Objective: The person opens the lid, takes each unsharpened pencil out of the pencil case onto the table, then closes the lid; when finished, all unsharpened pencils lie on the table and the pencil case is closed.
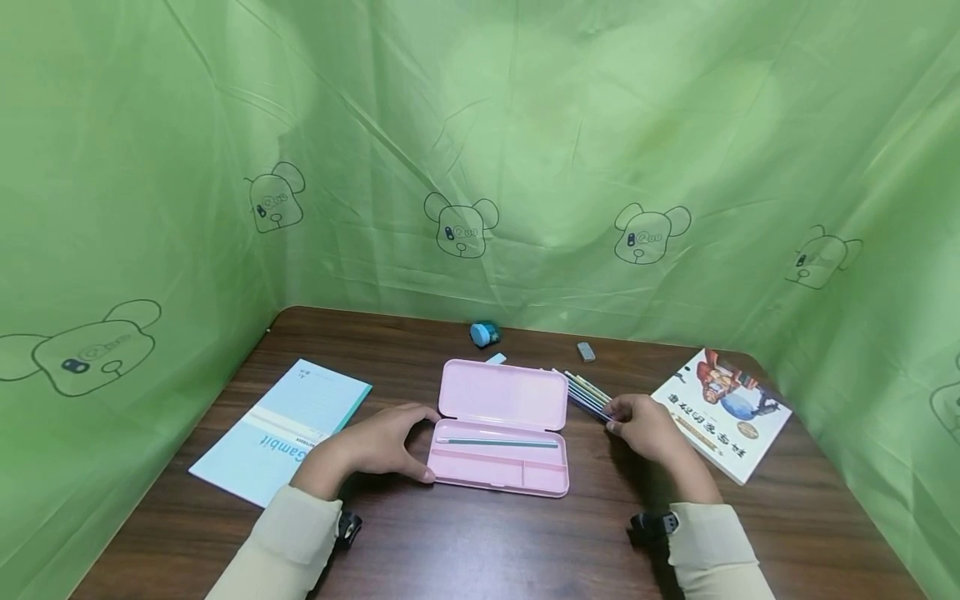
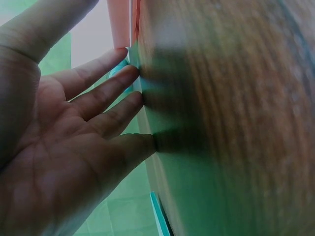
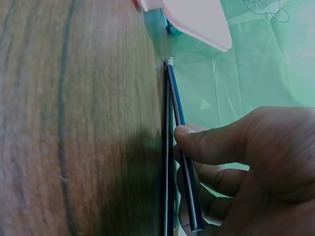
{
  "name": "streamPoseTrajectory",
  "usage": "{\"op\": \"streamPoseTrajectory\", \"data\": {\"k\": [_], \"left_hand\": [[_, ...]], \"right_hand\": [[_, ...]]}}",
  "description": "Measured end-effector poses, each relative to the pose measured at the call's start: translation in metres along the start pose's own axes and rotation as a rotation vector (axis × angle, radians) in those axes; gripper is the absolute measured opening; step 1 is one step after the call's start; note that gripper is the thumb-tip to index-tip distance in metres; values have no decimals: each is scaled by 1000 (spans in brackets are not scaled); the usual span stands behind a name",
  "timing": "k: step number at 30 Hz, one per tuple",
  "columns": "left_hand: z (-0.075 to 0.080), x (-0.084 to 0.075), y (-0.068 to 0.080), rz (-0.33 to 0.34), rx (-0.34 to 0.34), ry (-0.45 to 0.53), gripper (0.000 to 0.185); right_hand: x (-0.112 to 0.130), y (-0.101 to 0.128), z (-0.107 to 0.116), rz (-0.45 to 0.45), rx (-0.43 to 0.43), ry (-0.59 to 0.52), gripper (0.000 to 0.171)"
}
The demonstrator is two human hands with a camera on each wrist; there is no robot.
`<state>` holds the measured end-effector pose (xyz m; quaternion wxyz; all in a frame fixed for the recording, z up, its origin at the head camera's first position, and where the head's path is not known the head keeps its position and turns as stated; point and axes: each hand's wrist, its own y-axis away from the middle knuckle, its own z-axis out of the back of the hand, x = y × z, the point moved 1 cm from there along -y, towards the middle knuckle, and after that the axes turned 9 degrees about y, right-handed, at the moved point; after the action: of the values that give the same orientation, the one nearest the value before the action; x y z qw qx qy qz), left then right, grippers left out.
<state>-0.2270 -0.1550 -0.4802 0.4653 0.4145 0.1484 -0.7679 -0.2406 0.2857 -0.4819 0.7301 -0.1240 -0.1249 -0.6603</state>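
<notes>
A pink pencil case lies with its lid folded back, and one green pencil rests in its long upper compartment. My left hand is at the case's left end, thumb by the front corner and index finger near the hinge. Its fingers look fairly straight in the left wrist view. To the right of the case, my right hand pinches a dark pencil between thumb and fingers. That pencil is slightly tilted off the several other pencils lying together on the table.
At left lies a light blue notebook, at right a picture-covered book. Behind the case stand a blue-teal round item, perhaps a sharpener, and a grey eraser. A pale strip shows behind the lid. Green cloth hangs around the brown table.
</notes>
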Motion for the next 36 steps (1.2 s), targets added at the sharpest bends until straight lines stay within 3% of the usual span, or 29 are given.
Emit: {"op": "streamPoseTrajectory", "data": {"k": [19,25,30,36], "left_hand": [[-1,1,0,5,-4,-10,78],[0,1,0,5,-6,-11,79],[0,1,-1,-7,-4,-7,77],[0,1,-1,-10,1,-8,75]], "right_hand": [[3,0,2,-14,12,-2,13],[18,2,4,12,1,-48,12],[49,6,1,112,31,-106,14],[84,13,-12,296,107,-133,16]]}}
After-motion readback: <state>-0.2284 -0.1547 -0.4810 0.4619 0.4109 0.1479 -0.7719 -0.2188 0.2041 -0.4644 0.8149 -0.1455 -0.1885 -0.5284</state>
